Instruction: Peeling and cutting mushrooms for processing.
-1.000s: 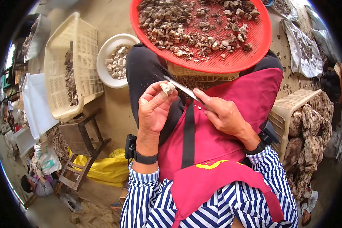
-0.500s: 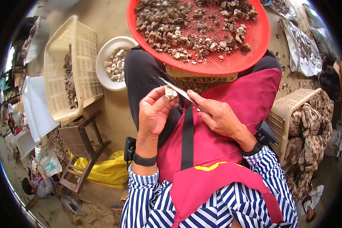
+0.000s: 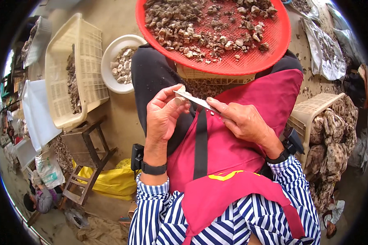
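Between its thumb and fingers, my left hand (image 3: 162,113) pinches a small whitish chunk (image 3: 181,89) with an irregular shape. My right hand (image 3: 242,120) is closed round the handle end of a knife (image 3: 197,101); its blade points up and left and meets the chunk. The handle is mostly hidden in my palm. Both hands are above my lap, which a dark pink apron (image 3: 229,151) covers. Just beyond them a round red mesh tray (image 3: 216,70) rests across my knees, bearing many brown and pale lumps (image 3: 171,28).
To the left stand a white basin (image 3: 111,83) of pale pieces, a cream plastic basket (image 3: 90,53) and a wooden chair (image 3: 79,151). A yellow sack (image 3: 114,179) lies behind it. At right is a crate (image 3: 310,106) beside large brown lumps (image 3: 331,134). Another person (image 3: 45,198) is at lower left.
The knife blade has shifted slightly left and down across the chunk, now covering more of it. My right hand has moved a little right and lower.
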`<state>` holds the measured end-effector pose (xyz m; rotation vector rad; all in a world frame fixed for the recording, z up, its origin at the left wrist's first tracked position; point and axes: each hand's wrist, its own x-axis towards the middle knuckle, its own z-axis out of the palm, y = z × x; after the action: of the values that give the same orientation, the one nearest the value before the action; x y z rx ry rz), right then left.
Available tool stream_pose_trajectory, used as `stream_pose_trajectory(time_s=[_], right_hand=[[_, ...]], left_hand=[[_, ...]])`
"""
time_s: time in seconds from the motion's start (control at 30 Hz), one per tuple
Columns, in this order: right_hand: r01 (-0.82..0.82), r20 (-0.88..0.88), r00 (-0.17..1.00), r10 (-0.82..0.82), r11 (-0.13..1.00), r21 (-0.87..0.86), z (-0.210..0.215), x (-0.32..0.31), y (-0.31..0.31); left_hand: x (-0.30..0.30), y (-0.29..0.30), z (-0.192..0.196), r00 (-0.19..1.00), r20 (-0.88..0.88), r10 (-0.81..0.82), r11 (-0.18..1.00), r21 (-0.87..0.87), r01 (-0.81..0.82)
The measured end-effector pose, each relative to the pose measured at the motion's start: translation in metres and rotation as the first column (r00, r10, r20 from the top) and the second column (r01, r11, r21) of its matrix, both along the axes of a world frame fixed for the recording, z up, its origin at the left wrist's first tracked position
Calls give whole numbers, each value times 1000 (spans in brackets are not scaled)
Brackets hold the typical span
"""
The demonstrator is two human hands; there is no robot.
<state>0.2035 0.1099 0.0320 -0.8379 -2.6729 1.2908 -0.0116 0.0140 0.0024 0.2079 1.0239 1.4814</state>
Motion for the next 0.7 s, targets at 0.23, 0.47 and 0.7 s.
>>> stream_pose_trajectory(time_s=[0.23, 0.47, 0.7], right_hand=[[-60, 36, 997, 61, 998, -21, 4, 2, 7], [79, -41, 996, -78, 996, 26, -7, 15, 6], [-26, -72, 997, 24, 999, -29, -3, 9, -5]], left_hand=[[-2, 0, 0, 997, 70, -19, 999, 27, 17], [4, 7, 4, 997, 69, 31, 999, 35, -33], [1, 5, 3, 987, 131, 97, 994, 35, -102]])
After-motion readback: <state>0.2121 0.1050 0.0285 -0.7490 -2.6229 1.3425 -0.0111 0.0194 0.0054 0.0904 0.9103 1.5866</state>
